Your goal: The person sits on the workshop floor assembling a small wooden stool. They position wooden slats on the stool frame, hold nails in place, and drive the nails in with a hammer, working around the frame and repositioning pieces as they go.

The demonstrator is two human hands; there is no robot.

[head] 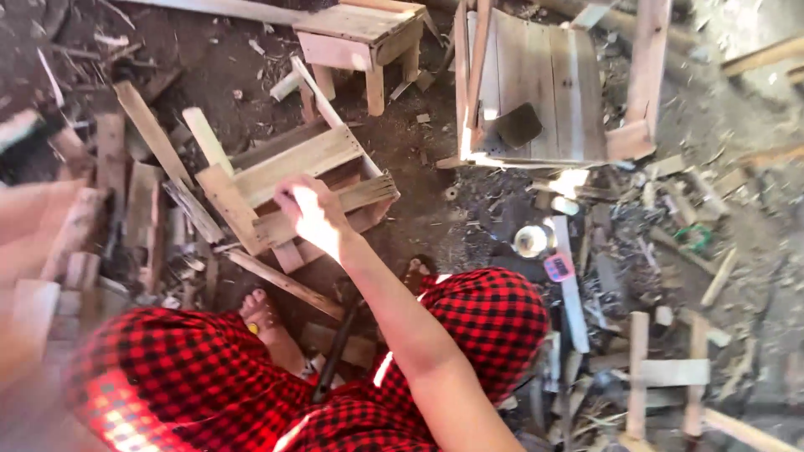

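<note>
Right hand [314, 213] extended forward, resting on small wooden frame [293, 188] on dirt floor [419, 209]. Fingers curled on upper slat; firm grip or not, cannot tell. Slat long axis runs left-right, tilted. Left hand out of view. Stool [360, 42] beyond.

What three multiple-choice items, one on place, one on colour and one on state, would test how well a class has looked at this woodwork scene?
1. Where does the right hand rest?
A. on the half-built wooden frame
B. on the small stool
C. on the tape roll

2. What colour is the checked cloth over the knees?
A. blue and white
B. red and black
C. green and yellow

3. How does the slatted pallet panel lie?
A. in loose planks
B. whole, nailed together
C. burning

Key: 1 A, the fingers lie on its slats; 2 B, red and black squares show; 3 B, its boards sit joined in one frame.
</note>
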